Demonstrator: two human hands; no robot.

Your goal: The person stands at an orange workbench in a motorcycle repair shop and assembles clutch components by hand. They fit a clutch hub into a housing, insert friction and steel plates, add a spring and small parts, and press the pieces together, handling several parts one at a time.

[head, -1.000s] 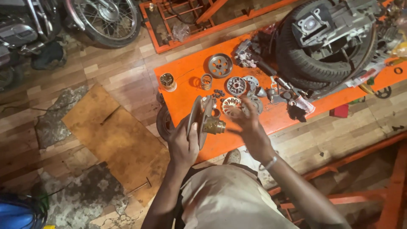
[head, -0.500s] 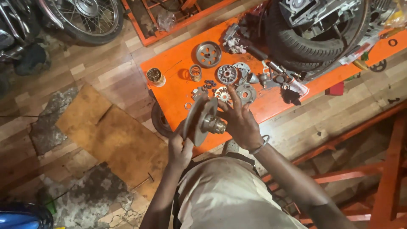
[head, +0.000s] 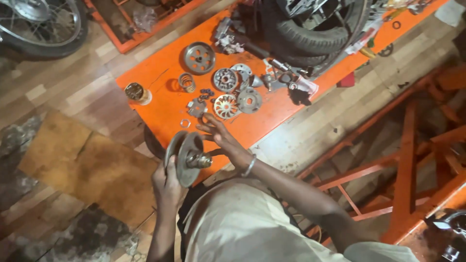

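The left hand (head: 166, 187) is clamped on the rim of a grey metal pulley disc (head: 183, 156), held on edge just off the near edge of the orange bench (head: 160, 104). The disc's hub shaft (head: 201, 160), its long axis, points right, toward the right hand (head: 224, 137). That hand is spread open, fingers apart, just beside the shaft, over the bench's near edge. Near the bench's middle lie a finned disc (head: 225, 106) and a coil spring (head: 186, 82).
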